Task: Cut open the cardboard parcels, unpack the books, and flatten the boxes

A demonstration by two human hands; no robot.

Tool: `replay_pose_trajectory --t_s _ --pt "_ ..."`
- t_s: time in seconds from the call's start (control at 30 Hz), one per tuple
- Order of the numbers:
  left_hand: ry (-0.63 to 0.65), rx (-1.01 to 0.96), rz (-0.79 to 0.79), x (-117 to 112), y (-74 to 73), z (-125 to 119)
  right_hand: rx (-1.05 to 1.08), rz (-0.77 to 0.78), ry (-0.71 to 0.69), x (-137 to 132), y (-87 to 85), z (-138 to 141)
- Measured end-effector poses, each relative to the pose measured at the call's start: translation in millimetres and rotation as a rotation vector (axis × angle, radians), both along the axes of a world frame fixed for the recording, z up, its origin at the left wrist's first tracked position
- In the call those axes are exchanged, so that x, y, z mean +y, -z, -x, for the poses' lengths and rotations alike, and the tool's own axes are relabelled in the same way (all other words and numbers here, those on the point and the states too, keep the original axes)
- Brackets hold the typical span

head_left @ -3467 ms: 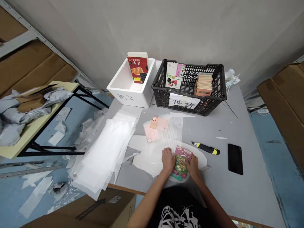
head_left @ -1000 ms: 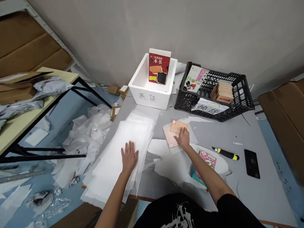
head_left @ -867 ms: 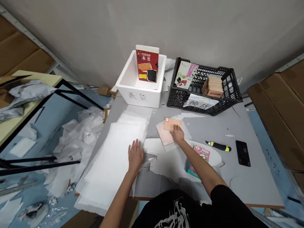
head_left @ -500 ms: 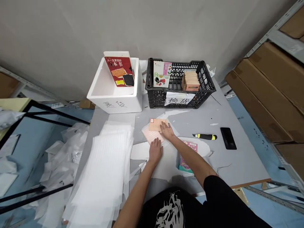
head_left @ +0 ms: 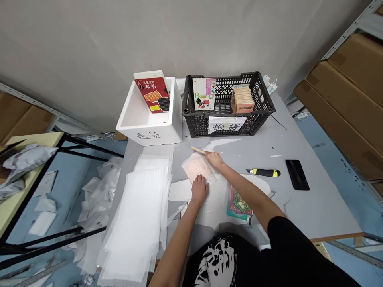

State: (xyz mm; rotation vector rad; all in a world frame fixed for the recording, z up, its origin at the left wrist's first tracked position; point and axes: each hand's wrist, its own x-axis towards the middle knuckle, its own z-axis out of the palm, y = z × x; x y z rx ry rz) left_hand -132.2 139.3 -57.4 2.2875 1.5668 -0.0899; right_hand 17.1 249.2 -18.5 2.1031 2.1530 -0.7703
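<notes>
My left hand (head_left: pixel 200 190) lies with its fingers flat on the lower edge of a pale pink booklet (head_left: pixel 194 165) inside a clear plastic sleeve. My right hand (head_left: pixel 214 159) is closed around a thin tan booklet (head_left: pixel 198 150), lifted edge-on just above the sleeve's upper right. Below my right forearm lie colourful booklets (head_left: pixel 239 203) in purple and teal, partly covered by the arm. A yellow and black utility knife (head_left: pixel 263 172) rests to the right of that forearm. Left of my hands spreads a stack of translucent white sleeves (head_left: pixel 137 223).
At the back stand a white foam box (head_left: pixel 149 135) holding a red book (head_left: pixel 154 93) and a black plastic crate (head_left: pixel 191 127) with booklets. A phone (head_left: pixel 297 174) lies at the right. Cardboard boxes (head_left: pixel 344 95) fill the right shelf; plastic scraps (head_left: pixel 95 199) heap at the left.
The tan booklet, flat under my right hand before, is now gripped and tipped up on edge. More of the pink booklet shows. My left hand stays on it; the view has shifted slightly.
</notes>
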Motion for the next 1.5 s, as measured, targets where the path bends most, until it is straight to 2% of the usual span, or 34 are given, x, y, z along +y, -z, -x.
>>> replay_pose_trajectory --t_s 0.1,0.2,0.3,0.37,0.47,0.57,0.67,0.73,0.87,0.93,1.0,1.1,1.27,1.5 --pt "-0.053 0.016 -0.014 3 -8.5 -10 -0.046 -0.033 0.213 -4 -10.5 -41" --pt "-0.105 0.057 -0.062 4 -16.2 -27 -0.087 -0.021 0.382 -21 -11.1 -88" --pt "-0.098 0.095 -0.091 6 -18.4 -46 -0.11 -0.009 0.478 -43 -6.7 -120" --pt "-0.089 0.109 -0.068 7 -15.6 -55 -0.117 -0.042 0.498 -56 -4.0 -126" --pt "-0.106 0.113 -0.031 10 -9.3 -58 -0.082 -0.094 0.432 -72 0.8 -111" --pt "-0.14 0.087 -0.011 12 -7.8 -53 -0.014 -0.062 0.32 -84 11.0 -78" --pt "-0.21 0.045 -0.012 12 -12.4 -47 0.032 -0.001 0.242 -91 24.9 -43" --pt "-0.316 0.029 -0.034 12 -15.5 -44 0.051 0.024 0.212 -90 32.5 -23" --pt "-0.631 0.038 -0.032 10 -13.8 -34 0.054 0.061 0.204 -82 36.5 4" --pt "-0.734 0.023 0.01 8 -10.7 -28 0.041 0.067 0.212 -78 33.6 13" --pt "-0.782 -0.013 0.044 4 -8.3 -23 0.023 0.049 0.218 -75 29.6 19" --pt "-0.823 -0.073 0.057 0 -6.9 -20 0.014 0.031 0.202 -72 26.1 25" --pt "-0.905 -0.165 0.097 -1 -2.6 -17 -0.001 0.096 0.221 -66 27.1 30" --pt "-0.982 -0.279 0.143 2 4.3 -9 -0.006 0.066 0.237 -66 22.7 42"
